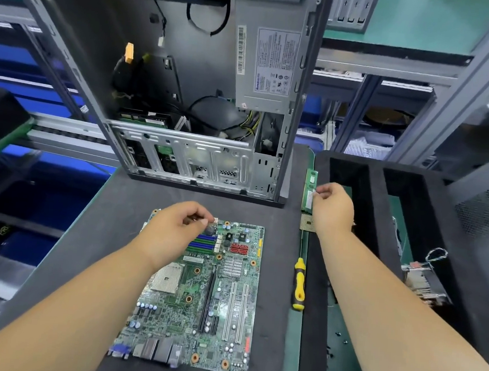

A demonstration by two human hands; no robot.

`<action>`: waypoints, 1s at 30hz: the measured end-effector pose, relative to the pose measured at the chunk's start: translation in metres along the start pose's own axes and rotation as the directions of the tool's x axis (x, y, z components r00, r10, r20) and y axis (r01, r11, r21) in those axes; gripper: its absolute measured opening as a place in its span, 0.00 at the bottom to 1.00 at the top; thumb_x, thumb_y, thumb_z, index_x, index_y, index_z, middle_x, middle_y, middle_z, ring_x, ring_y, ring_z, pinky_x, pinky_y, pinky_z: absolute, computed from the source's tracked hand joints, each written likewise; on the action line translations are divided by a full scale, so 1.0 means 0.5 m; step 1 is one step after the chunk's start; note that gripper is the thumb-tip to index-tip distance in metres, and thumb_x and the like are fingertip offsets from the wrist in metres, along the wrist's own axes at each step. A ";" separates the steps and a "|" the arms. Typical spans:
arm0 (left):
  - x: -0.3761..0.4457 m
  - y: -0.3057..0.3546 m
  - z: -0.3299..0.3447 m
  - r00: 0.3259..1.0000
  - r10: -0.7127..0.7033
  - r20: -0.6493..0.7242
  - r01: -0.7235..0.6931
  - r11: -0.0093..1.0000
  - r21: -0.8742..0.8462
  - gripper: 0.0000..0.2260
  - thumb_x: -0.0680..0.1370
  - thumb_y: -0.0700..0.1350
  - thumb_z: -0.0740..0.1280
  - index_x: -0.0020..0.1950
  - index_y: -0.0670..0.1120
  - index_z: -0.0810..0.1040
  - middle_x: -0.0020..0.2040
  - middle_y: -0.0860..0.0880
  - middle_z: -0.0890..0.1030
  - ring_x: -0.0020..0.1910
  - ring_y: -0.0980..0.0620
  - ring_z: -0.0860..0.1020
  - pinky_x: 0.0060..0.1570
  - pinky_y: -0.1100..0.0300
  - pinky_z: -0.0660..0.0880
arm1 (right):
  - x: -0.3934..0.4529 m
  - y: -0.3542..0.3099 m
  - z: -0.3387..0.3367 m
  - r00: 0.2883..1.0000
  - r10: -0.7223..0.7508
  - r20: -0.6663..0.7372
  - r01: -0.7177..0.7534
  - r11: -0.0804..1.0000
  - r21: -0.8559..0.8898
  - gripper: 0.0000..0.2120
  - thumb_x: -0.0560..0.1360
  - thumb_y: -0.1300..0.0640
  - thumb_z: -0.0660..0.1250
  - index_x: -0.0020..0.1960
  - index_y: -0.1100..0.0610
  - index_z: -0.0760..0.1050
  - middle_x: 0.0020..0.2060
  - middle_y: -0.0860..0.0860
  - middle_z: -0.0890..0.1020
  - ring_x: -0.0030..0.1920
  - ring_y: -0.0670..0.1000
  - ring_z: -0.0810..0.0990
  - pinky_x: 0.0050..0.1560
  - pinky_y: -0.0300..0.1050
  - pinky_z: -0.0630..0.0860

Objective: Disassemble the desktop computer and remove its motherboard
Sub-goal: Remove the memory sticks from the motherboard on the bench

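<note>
The computer case (pixel 163 91) stands open at the far side of the worktop (pixel 276 246), and its main bay looks empty of the board; only cables, a drive and the power supply (pixel 267 70) remain inside. So the main step seems done.

The motherboard (pixel 199 293) lies flat on the worktop, near the person, in front of the case. The left hand (pixel 172 232) is over its far left corner, with fingers curled and the fingertips pinched together close to the memory slots; I cannot tell if they hold a small part or only touch the board.

To the right of the board a yellow screwdriver (pixel 299 283) lies at the edge of the worktop. Further away on that edge, the right hand (pixel 333 210) pinches a green memory module (pixel 309 184), and a processor chip (pixel 307 223) lies just beside it.

I judge that the task is almost complete: the board is out, and what is left is only sorting the small parts.
</note>
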State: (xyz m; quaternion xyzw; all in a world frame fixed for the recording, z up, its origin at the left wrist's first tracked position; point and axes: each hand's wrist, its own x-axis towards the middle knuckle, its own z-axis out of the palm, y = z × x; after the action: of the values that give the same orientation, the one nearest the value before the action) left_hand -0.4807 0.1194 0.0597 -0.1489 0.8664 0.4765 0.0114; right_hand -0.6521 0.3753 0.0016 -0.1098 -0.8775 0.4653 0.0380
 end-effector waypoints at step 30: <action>-0.064 -0.213 -0.098 0.972 0.193 -0.135 -0.140 0.936 0.324 0.24 0.76 0.43 0.68 0.71 0.51 0.67 0.67 0.54 0.69 0.69 0.51 0.65 0.66 0.56 0.66 | -0.393 -0.077 0.133 0.910 -0.307 0.278 0.363 0.914 -0.180 0.13 0.77 0.53 0.66 0.61 0.51 0.76 0.51 0.46 0.74 0.54 0.50 0.73 0.60 0.52 0.72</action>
State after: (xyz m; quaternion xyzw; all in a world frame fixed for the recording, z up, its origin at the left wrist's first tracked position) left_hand -0.4153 0.0335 0.0040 -0.1100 0.9382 0.3189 -0.0773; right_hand -0.4781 0.2556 0.0029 0.0975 -0.9285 0.3583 -0.0031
